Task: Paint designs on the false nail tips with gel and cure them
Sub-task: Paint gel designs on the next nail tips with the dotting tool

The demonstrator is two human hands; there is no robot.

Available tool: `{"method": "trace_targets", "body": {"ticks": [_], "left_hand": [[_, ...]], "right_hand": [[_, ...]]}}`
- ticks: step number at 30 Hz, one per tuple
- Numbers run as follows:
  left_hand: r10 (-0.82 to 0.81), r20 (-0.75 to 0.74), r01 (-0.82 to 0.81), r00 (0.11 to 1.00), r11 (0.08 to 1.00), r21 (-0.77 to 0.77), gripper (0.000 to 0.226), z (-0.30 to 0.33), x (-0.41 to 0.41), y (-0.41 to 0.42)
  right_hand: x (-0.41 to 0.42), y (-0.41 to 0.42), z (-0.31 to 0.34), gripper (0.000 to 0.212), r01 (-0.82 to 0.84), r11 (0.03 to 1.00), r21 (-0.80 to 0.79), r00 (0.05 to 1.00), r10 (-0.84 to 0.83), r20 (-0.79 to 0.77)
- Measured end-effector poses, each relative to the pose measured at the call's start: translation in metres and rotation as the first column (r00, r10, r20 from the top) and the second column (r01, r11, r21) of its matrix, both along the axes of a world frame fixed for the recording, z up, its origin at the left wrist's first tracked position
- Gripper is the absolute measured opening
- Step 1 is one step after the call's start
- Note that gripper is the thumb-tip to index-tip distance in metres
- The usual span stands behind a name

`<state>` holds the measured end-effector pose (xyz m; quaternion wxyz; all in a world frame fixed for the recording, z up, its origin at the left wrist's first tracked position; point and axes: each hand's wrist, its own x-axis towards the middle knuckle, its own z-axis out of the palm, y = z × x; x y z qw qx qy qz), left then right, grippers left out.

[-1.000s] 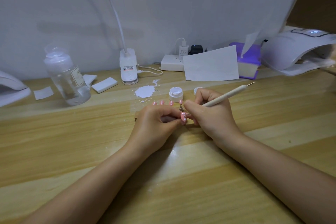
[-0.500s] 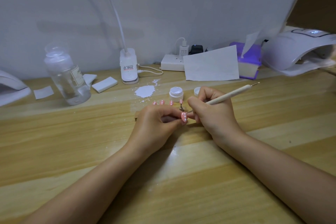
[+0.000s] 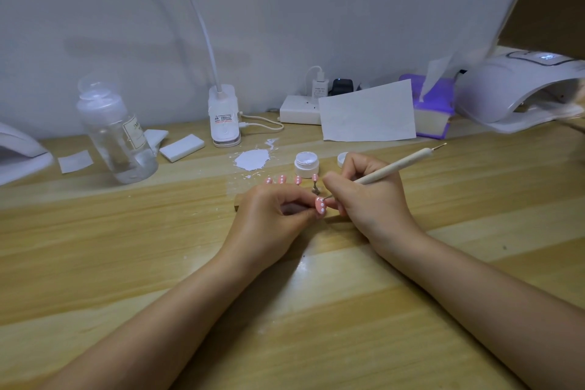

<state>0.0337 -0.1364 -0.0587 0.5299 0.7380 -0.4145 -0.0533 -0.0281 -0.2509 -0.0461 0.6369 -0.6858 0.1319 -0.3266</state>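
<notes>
I counted five pink false nail tips with white dots: one (image 3: 320, 208) pinched in my left hand (image 3: 272, 222), four on their stand, among them (image 3: 269, 180) and (image 3: 315, 177). One wooden-handled dotting tool (image 3: 399, 165) sat in my right hand (image 3: 370, 196). One small white gel jar (image 3: 305, 164), one loose white lid (image 3: 342, 159), two white curing lamps (image 3: 519, 89) (image 3: 19, 152), one clear plastic bottle (image 3: 115, 133).

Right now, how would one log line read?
step: dotting gel | left hand: pinches pink nail tip | right hand: holds dotting tool, point on tip | jar: open
</notes>
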Motion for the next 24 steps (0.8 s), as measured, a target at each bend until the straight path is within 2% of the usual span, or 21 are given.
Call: {"method": "trace_targets", "body": {"ticks": [24], "left_hand": [[-0.008,0.023,0.008,1.000,1.000,-0.012,0.011,-0.0001,-0.0003,0.0002]], "right_hand": [[-0.0003,0.0002,0.0005,0.036,-0.012,1.000,0.013,1.000,0.011,0.004]]}}
